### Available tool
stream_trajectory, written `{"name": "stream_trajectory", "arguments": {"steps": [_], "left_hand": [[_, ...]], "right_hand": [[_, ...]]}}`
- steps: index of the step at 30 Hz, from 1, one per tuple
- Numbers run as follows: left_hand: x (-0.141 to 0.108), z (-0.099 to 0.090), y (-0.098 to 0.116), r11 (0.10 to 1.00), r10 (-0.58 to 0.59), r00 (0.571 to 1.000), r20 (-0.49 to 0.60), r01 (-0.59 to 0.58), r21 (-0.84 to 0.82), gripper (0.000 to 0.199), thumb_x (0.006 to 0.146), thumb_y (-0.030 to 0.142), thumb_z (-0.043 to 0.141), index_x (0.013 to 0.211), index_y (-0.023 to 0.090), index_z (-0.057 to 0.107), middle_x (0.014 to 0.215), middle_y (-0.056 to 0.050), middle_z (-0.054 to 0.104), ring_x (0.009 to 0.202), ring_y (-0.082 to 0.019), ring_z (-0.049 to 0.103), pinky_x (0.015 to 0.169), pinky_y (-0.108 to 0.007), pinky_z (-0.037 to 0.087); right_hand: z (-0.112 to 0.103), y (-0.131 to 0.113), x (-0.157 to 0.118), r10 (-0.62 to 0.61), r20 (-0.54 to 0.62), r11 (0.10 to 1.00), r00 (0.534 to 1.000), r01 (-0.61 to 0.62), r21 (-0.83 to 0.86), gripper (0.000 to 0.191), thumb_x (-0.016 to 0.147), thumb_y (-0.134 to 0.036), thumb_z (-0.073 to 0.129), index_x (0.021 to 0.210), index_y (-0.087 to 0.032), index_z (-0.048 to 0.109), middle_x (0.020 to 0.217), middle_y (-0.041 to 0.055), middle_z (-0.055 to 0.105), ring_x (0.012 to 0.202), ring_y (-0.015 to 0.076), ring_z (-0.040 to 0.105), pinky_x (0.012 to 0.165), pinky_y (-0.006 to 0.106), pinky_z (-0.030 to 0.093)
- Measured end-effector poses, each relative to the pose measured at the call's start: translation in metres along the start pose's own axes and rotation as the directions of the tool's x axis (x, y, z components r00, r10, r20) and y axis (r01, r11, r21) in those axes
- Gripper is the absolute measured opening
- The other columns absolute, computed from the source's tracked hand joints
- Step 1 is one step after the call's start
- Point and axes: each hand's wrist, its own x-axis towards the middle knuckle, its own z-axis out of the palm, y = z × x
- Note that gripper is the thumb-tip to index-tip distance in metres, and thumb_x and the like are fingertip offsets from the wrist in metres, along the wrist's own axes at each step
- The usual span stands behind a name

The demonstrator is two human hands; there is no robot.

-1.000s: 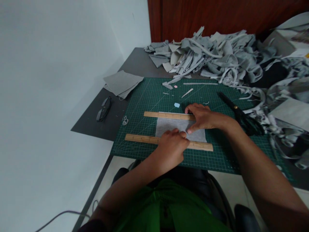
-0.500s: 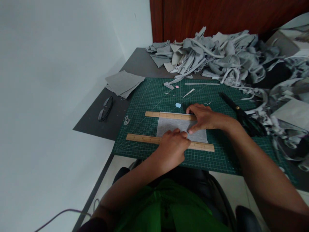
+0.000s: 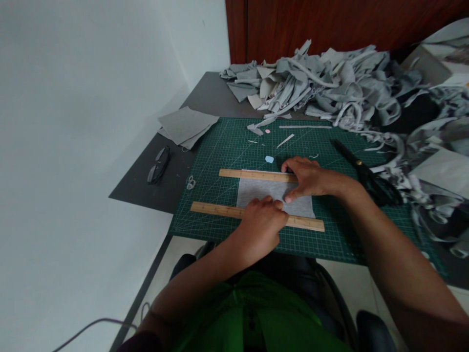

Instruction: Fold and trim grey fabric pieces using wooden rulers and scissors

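A light grey piece of cloth (image 3: 256,189) lies flat on the green cutting mat (image 3: 220,146). One wooden ruler (image 3: 234,174) crosses its far edge, and a second wooden ruler (image 3: 212,209) lies along its near edge. My left hand (image 3: 264,221) is closed, its curled fingers over the near ruler and the cloth edge; what the fingers hold is hidden. My right hand (image 3: 306,177) has thumb and fingers apart, the fingers at the right end of the far ruler and the thumb on the cloth.
Black scissors (image 3: 361,168) lie right of my right hand. Grey cloth scraps (image 3: 308,80) are heaped at the back and right. Flat grey pieces (image 3: 186,124) and glasses (image 3: 159,165) rest at the left. A blue chip (image 3: 269,159) sits beyond the far ruler.
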Motion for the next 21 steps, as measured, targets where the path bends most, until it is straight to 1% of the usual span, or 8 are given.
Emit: {"name": "stream_trajectory", "arguments": {"steps": [6,12,16,21], "left_hand": [[0.0,-0.001,0.002,0.999,-0.036,0.999,-0.013,0.036,0.005,0.021,0.081,0.001,0.063,0.091,0.017,0.074,0.101,-0.008,0.071,0.102,-0.029,0.064,0.078,-0.041,0.052],[-0.002,0.0,0.0,0.998,-0.045,0.999,-0.02,0.044,-0.038,0.019,0.087,0.005,0.063,0.093,0.018,0.074,0.101,-0.007,0.07,0.103,-0.029,0.062,0.081,-0.042,0.051],[-0.008,0.002,-0.001,0.995,-0.067,0.996,-0.064,0.062,-0.082,0.013,0.092,0.013,0.066,0.098,0.02,0.076,0.102,-0.006,0.07,0.104,-0.028,0.06,0.084,-0.043,0.049],[-0.011,0.01,-0.007,0.977,-0.112,0.983,-0.145,0.082,-0.198,0.013,0.093,0.016,0.07,0.102,0.023,0.077,0.101,-0.004,0.07,0.104,-0.026,0.059,0.089,-0.044,0.047]], "right_hand": [[0.0,0.0,0.001,0.002,-0.005,1.0,1.0,-0.002,-0.017,0.068,0.059,-0.062,0.084,0.111,-0.028,0.057,0.113,0.0084,0.061,0.111,0.0391,0.056,0.092,0.049,0.042],[-0.002,0.001,0.002,0.001,0.013,1.0,1.0,-0.001,0.008,0.069,0.058,-0.062,0.086,0.111,-0.028,0.057,0.114,0.0082,0.06,0.113,0.0389,0.055,0.093,0.048,0.041],[-0.003,-0.002,0.001,0.003,0.018,1.0,1.0,-0.003,0.011,0.068,0.059,-0.06,0.086,0.111,-0.027,0.058,0.115,0.0083,0.06,0.113,0.0388,0.055,0.093,0.048,0.041],[-0.005,-0.004,0.0,-0.015,0.013,1.0,1.0,0.015,0.008,0.067,0.06,-0.061,0.087,0.11,-0.028,0.057,0.114,0.0086,0.06,0.112,0.0384,0.055,0.093,0.049,0.042]]}}
